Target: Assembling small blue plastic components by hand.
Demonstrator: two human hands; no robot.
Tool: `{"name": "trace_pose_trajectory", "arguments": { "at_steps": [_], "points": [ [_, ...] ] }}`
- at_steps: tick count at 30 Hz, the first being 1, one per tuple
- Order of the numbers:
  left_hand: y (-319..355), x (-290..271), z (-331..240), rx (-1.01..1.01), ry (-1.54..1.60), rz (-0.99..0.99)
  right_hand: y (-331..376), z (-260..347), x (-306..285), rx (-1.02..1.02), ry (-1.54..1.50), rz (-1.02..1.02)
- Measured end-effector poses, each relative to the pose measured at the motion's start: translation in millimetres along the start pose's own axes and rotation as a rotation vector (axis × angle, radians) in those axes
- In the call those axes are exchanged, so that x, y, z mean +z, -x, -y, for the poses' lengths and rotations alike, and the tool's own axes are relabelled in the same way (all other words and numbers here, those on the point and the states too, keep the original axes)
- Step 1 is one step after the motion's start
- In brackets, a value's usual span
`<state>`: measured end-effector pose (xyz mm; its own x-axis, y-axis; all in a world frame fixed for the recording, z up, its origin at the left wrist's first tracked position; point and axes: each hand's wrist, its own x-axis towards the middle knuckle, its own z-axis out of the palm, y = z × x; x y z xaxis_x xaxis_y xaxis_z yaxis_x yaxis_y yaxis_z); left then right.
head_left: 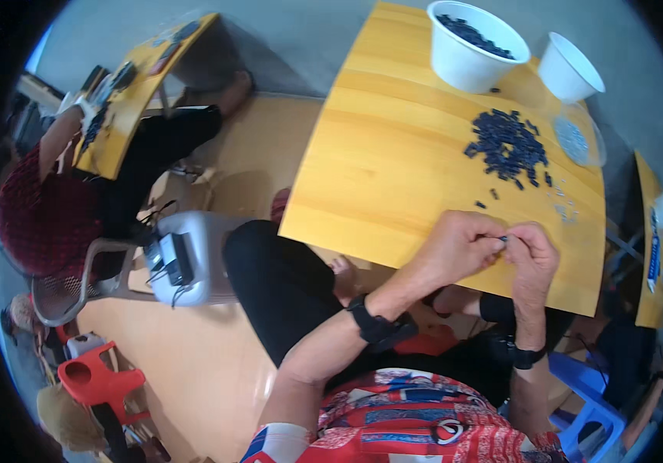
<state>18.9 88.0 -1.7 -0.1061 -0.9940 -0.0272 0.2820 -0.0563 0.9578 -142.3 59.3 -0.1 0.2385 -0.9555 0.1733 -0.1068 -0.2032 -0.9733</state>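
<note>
My left hand (pixel 461 247) and my right hand (pixel 532 256) meet over the near edge of a yellow wooden table (pixel 393 154). Both pinch one small dark part (pixel 504 239) between their fingertips. A heap of the same small dark parts (pixel 507 145) lies on the table just beyond my hands, with a few strays (pixel 487 199) closer to me. A white bowl (pixel 474 46) holding more dark parts stands at the far edge. Beside it stands an empty-looking white bowl (pixel 569 68). A clear round lid with tiny pale bits (pixel 578 140) sits right of the heap.
Another person in a dark red top (pixel 38 208) works at a second yellow table (pixel 135 85) at the left. A grey plastic stool with a black device (pixel 185 262) stands left of my knee. A red stool (pixel 96 378) is at lower left, a blue stool (pixel 590 393) at lower right.
</note>
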Motion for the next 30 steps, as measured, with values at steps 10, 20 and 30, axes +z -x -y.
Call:
{"name": "trace_pose_trajectory", "arguments": {
  "at_steps": [10, 20, 30],
  "points": [
    [-2.3, -1.5, 7.4, 0.082, -0.058, -0.001, -3.3, -3.4, 1.0, 0.059, -0.017, -0.005],
    [2.7, 3.8, -1.8, 0.102, -0.143, -0.044, 3.5, -4.4, -1.3, -0.019, -0.008, -0.020],
    [4.3, 1.4, -2.7, -0.049, -0.045, -0.074, 3.1, 4.0, 6.8, -0.067, 0.038, -0.031]
  ]
}}
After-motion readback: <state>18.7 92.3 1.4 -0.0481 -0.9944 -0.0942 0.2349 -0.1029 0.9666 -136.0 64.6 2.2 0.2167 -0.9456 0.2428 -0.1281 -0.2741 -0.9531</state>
